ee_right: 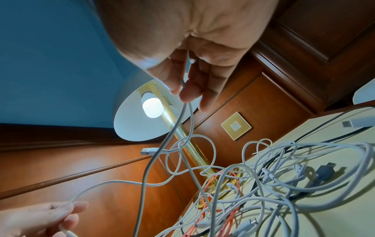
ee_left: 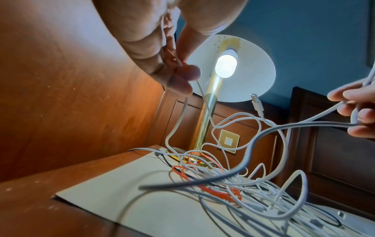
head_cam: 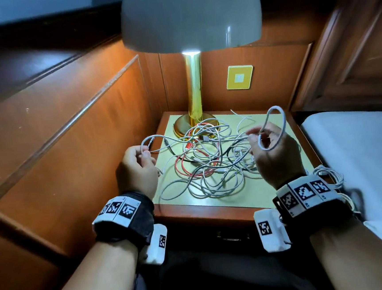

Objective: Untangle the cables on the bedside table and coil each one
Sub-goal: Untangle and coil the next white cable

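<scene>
Glossy wood nightstand (head_cam: 214,210) bears tangled cords (head_cam: 210,166); both hands' fingers (head_cam: 257,136) pinch seemingly one white cable (head_cam: 273,126).

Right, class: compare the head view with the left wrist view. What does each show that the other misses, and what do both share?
Only the head view: both wristbands, the bed on the right, and a white loop raised in the right hand.
Only the left wrist view: the lit bulb under the shade, and the left hand's fingers pinching a white cable.
Both: the lamp's brass stem, the yellow wall plate, and the tangle of white, red and dark cables on the bedside table.
</scene>
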{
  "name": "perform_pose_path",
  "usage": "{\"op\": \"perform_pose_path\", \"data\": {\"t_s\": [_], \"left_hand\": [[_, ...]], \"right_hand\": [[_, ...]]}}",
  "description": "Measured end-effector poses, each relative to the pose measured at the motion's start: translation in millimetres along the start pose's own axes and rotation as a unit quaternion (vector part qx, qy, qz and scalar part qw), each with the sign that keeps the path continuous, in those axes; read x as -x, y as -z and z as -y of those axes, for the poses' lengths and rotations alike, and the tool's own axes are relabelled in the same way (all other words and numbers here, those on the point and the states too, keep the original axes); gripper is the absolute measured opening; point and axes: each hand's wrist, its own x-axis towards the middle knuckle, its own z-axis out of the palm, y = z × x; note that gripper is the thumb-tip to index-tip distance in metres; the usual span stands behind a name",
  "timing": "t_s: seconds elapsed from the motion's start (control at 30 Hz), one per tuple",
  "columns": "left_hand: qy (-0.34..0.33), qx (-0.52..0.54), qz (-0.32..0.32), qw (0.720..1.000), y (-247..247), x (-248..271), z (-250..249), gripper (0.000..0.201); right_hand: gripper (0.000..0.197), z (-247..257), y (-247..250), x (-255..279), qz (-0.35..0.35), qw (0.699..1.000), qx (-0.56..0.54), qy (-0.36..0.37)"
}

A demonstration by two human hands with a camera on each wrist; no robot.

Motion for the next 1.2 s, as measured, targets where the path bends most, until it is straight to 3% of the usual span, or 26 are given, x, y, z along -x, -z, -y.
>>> {"op": "perform_pose_path", "data": {"t_s": [0.1, 0.27, 0.37, 0.47, 0.6, 0.67, 0.8, 0.87, 1.0, 1.2], "left_hand": [[0.016, 0.024, -0.035, 0.999, 1, -3, -2, 0.011], [0.075, 0.054, -0.079, 0.993, 2, -7, 4, 0.007], [0.087, 0.052, -0.078, 0.992, -3, -6, 5, 0.020], [0.014, -0.025, -0.032, 0.999, -12, 6, 1, 0.044], [-0.126, -0.047, 0.071, 0.988, -26, 20, -10, 0.035], [-0.154, -0.048, 0.165, 0.973, -31, 27, -16, 0.032], [-0.187, -0.032, 0.330, 0.925, -45, 40, -18, 0.066], [-0.197, -0.047, 0.348, 0.915, -54, 43, -17, 0.080], [-0.184, -0.036, 0.321, 0.928, -69, 47, -23, 0.095], [-0.178, -0.067, 0.320, 0.928, -74, 42, -22, 0.076]], "right_hand": [[0.019, 1, 4, -2, -0.010, 0.999, -0.027, -0.024], [0.018, -1, 10, -4, -0.037, 0.998, -0.055, -0.022], [0.010, -7, 10, -4, -0.030, 0.998, -0.060, -0.014], [0.010, -6, 6, 0, 0.005, 0.998, -0.058, 0.019], [0.015, -3, 3, 1, 0.043, 0.995, -0.074, 0.047], [0.017, -1, 3, 1, 0.069, 0.992, -0.098, 0.034], [0.022, 5, 2, 4, 0.119, 0.975, -0.186, 0.004], [0.025, 6, 4, 5, 0.135, 0.965, -0.226, 0.008], [0.021, 17, 5, 9, 0.167, 0.944, -0.285, 0.005], [0.028, 26, 12, 10, 0.178, 0.937, -0.302, -0.001]]}}
